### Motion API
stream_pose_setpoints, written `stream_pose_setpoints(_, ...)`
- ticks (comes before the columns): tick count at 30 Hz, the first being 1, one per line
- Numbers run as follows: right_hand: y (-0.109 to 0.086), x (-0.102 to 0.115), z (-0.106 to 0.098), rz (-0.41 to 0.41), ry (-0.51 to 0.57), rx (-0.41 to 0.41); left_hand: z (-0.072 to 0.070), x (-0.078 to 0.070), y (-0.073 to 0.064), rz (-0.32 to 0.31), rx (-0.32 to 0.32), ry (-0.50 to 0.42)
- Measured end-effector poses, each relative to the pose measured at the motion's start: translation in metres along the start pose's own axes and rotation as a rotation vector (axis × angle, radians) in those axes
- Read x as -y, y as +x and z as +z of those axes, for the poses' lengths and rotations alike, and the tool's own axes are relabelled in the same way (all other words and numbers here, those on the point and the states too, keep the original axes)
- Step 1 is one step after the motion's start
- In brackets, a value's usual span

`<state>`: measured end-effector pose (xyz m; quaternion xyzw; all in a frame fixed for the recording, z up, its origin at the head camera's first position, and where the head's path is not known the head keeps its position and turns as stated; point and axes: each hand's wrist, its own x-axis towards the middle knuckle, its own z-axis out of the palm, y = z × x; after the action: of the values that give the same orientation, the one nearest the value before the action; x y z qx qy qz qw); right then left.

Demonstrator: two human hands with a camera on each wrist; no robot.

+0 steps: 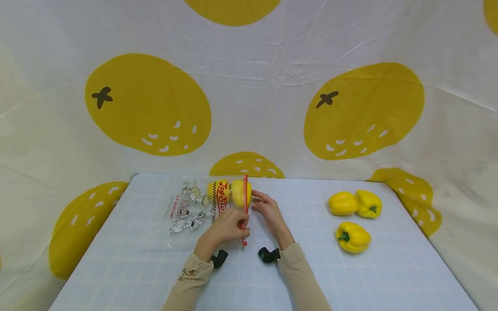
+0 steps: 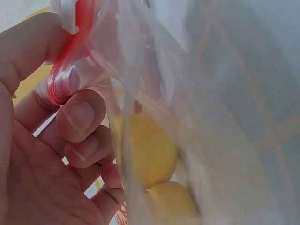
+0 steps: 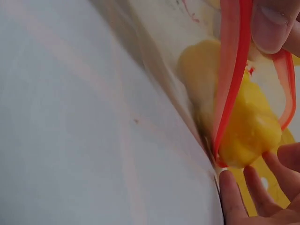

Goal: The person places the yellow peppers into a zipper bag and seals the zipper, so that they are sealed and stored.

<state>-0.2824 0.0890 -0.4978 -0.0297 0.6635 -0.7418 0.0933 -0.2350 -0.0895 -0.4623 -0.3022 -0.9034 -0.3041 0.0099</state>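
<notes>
A clear zip bag (image 1: 190,212) printed with cartoon figures and "Toy Story" lettering lies at the table's centre left. My left hand (image 1: 225,226) pinches the red zip edge (image 2: 70,61) of its mouth; a white slider sits by the thumb. In the right wrist view the red strips stand apart, so the mouth is spread. A yellow bell pepper (image 3: 251,126) lies right at this mouth. Fingertips of my right hand (image 1: 272,218) touch its near end, the fingers spread and fairly straight. Deeper in the bag is another yellow pepper (image 1: 211,190), partly behind the print.
Three yellow bell peppers lie on the table's right: two side by side at the back, (image 1: 342,203) among them, and one pepper (image 1: 354,237) nearer. Black wrist cameras (image 1: 268,255) sit at both wrists. A fabric backdrop (image 1: 256,108) with yellow fruit prints rises behind the table.
</notes>
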Motion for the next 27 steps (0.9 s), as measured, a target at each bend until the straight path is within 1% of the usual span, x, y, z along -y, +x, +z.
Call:
stream_pose_setpoints(3,0.001,-0.001,-0.001,-0.005,-0.047,0.053,0.0,0.0,0.0,0.004,0.001,-0.004)
stream_pose_setpoints(5,0.001,-0.001,-0.002,-0.018,-0.076,0.089,0.0,0.0,0.0,0.022,-0.004,-0.009)
stream_pose_setpoints(8,0.003,-0.002,-0.003,-0.042,-0.097,0.137,0.0,0.001,0.0,0.068,-0.024,-0.003)
stream_pose_setpoints(10,0.004,-0.001,-0.003,-0.042,-0.113,0.162,0.0,0.001,0.0,0.089,-0.029,-0.003)
stream_pose_setpoints(12,0.004,0.0,-0.003,-0.04,-0.138,0.189,0.0,0.001,0.0,0.099,-0.03,0.0)
stream_pose_setpoints(16,0.006,0.003,-0.005,-0.021,-0.233,0.228,0.0,0.002,0.0,0.103,-0.008,-0.004)
stream_pose_setpoints(18,0.009,0.006,-0.005,-0.019,-0.288,0.235,0.0,0.003,-0.001,0.101,0.004,-0.007)
stream_pose_setpoints(22,0.013,0.008,-0.003,-0.001,-0.351,0.22,-0.001,0.004,-0.002,0.096,0.014,-0.005)
stream_pose_setpoints(25,0.013,0.006,-0.001,-0.004,-0.369,0.198,-0.001,0.003,-0.002,0.104,0.003,0.006)
stream_pose_setpoints(27,0.012,0.006,0.0,-0.023,-0.384,0.188,-0.001,0.003,-0.001,0.112,-0.008,0.011)
